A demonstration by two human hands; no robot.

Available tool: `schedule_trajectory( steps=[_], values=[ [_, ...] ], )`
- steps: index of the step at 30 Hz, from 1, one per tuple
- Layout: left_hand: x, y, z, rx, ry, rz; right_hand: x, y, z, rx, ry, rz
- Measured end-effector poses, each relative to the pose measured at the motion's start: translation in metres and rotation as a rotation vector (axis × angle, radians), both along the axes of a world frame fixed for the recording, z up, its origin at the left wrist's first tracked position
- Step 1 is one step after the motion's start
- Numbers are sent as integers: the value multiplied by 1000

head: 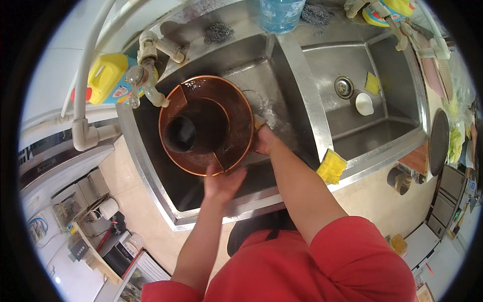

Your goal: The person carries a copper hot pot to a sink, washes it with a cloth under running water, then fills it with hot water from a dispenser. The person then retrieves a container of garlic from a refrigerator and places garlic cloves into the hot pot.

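A round copper pot (243,113) with a dark central funnel stands in the left basin of a steel double sink (307,98). My left hand (222,185) is at its near rim, fingers over the edge and thumb spread outside; the hand is blurred. At the pot's right outer side is my right hand (266,139), closed around a small yellowish sponge (259,121) that mostly hides behind the fingers. Wet patches glisten on the basin floor beside the pot.
Faucets (151,83) and a yellow detergent jug (109,79) stand at the left edge. Behind are steel wool (219,33) and a blue plastic bottle (281,15). A yellow sponge (332,166) lies on the front rim; the right basin holds a white cup (364,104) and a sponge piece (372,83).
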State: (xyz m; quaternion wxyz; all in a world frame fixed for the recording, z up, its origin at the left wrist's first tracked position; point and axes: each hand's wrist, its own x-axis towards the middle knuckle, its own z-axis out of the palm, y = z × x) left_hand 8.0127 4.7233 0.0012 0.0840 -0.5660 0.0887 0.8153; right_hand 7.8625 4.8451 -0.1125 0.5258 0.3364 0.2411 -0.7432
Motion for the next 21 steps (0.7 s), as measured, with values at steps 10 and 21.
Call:
schedule_trajectory(
  steps=[10, 21],
  values=[
    [-124, -277, -90, -1871, 61, -1232, 3, -1, -14, -61, -32, -45],
    [-17, -237, -109, -868, -14, -287, 19, -13, -23, -100, -154, -172]
  ],
)
